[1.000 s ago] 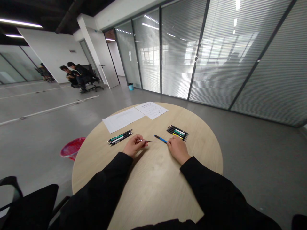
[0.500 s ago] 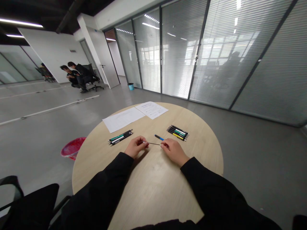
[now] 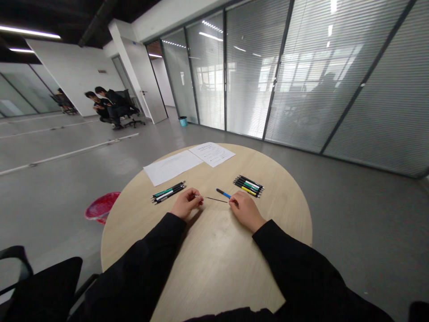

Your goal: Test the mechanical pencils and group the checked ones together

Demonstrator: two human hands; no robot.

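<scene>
My left hand (image 3: 187,203) is closed in a pinch over the table, with a small silvery piece at its fingertips, too small to name surely. My right hand (image 3: 247,210) is closed too, its fingertips at one end of a thin dark pen refill (image 3: 216,199). That refill points left, and a small gap parts its other end from my left fingers. Just behind my right fingers lies a blue pen barrel (image 3: 223,193) with a dark grip, partly covered by the hand.
Several pens (image 3: 167,192) lie in a row at left, and another row of pens (image 3: 248,186) at right. Two printed sheets (image 3: 174,167) lie at the far edge of the round table (image 3: 214,268). A red bin (image 3: 101,206) stands left; two seated people are farther back.
My right hand has moved from the blue pen barrel to the refill, then back a little to the right. The refill has come away from my left hand.
</scene>
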